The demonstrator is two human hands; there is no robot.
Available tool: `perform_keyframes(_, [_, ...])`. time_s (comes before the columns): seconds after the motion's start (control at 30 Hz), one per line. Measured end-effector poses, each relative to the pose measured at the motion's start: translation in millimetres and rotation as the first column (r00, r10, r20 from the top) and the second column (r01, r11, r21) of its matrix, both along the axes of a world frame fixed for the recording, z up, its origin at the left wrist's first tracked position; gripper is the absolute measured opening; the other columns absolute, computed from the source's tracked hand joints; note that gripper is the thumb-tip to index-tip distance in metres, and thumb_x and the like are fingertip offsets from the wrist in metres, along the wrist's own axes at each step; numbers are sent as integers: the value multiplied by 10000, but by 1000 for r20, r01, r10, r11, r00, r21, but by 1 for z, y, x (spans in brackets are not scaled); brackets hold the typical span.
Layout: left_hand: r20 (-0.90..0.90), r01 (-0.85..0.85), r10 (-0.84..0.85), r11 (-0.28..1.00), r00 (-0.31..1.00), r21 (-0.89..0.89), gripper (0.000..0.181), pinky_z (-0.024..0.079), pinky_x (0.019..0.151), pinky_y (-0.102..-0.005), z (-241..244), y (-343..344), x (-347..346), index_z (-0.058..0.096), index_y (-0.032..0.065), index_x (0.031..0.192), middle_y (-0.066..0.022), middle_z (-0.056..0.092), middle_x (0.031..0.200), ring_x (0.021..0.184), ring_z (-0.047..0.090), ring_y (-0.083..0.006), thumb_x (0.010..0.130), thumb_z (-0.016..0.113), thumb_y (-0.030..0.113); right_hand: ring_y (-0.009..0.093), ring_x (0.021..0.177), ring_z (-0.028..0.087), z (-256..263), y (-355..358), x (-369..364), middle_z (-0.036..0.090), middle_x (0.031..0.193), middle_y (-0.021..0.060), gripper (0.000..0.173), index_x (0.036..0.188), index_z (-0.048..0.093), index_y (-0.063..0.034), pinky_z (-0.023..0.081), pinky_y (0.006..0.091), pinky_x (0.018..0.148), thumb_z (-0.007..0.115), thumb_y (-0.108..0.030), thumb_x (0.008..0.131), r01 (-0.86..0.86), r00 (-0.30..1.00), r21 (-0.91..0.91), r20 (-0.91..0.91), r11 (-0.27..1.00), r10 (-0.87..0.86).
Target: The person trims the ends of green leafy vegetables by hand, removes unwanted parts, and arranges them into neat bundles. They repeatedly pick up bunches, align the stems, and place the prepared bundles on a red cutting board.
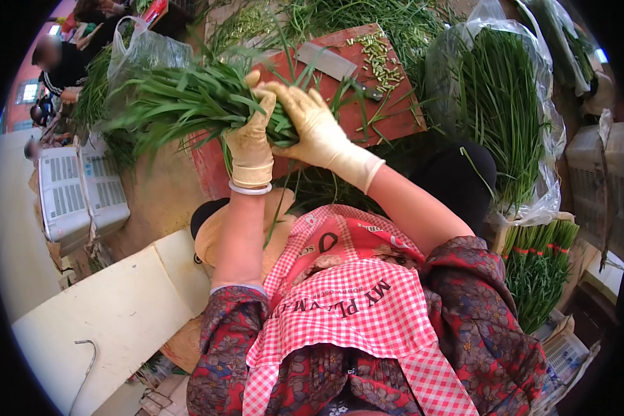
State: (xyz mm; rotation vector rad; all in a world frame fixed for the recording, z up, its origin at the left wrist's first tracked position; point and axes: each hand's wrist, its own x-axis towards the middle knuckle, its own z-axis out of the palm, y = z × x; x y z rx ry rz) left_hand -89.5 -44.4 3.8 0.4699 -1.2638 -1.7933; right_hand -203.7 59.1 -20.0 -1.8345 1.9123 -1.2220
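Note:
A bunch of green garlic chives (197,101) lies sideways between my gloved hands, its leafy tips spread to the left and partly blurred. My left hand (252,138) wraps the bunch near its stem end. Around that stem end my right hand (314,122) is cupped, thumb below and fingers above. Both hands wear pale rubber gloves and are above a red cutting board (338,57). On the board rest a cleaver (326,60) with a dark handle, a scatter of short cut stem ends (379,60) and some loose leaves.
Loose chives (364,13) cover the surface behind the board. To the right stands a clear plastic bag (546,135) packed with chives, with banded bunches (538,265) below it. White plastic crates (83,190) are at the left. Another person (65,62) works at the upper left.

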Motion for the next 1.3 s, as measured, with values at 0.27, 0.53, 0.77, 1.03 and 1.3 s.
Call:
perform_keyframes(0.27, [229, 134, -28, 878, 973, -459, 853, 435, 1060, -358, 4, 17, -22, 342, -16, 1460, -94, 613, 1275, 1184, 560, -194, 781, 843, 110, 356, 1351, 434, -5, 4, -29, 478, 1427, 187, 1065, 1519, 269, -56, 293, 497, 1142, 831, -355, 664, 21, 998, -51, 65, 998, -18])
perform_keyframes(0.53, [322, 37, 108, 909, 941, -414, 586, 439, 1081, -383, -3, 24, -27, 398, -49, 1411, -138, 528, 1340, 1176, 541, -209, 895, 663, 34, 353, 1361, 421, -28, -4, -16, 481, 1431, 184, 1056, 1508, 295, -68, 289, 543, 1137, 843, -368, 657, 112, 994, -37, 9, 993, -111])
perform_keyframes(0.77, [175, -270, 317, 931, 932, -245, 310, 535, 873, -296, 46, 16, -23, 613, -24, 1197, -110, 672, 1074, 972, 673, -200, 899, 662, 45, 342, 1383, 409, -61, 58, -43, 501, 1431, 155, 1181, 1569, 133, -90, 297, 540, 1123, 841, -421, 682, 141, 965, 480, -260, 866, -13])
perform_keyframes(1.03, [264, -84, 6, 955, 965, 286, 298, 575, 748, -365, 43, -79, 42, 615, 35, 1195, -127, 693, 946, 852, 674, -245, 899, 644, 64, 317, 1061, 643, 33, 87, -19, 486, 1461, 153, 1091, 1564, 171, -100, 551, 401, 831, 823, -344, 723, 4, 908, 487, -368, 873, 201])
perform_keyframes(1.3, [367, -163, 32, 928, 930, 334, 174, 568, 686, -369, 74, -78, 58, 651, 31, 1006, -119, 691, 867, 731, 653, -232, 903, 678, 169, 217, 665, 693, 44, 126, 27, 679, 819, 52, 756, 1538, 287, -93, 537, 359, 550, 583, -116, 843, 141, 724, 460, -652, 876, 226])
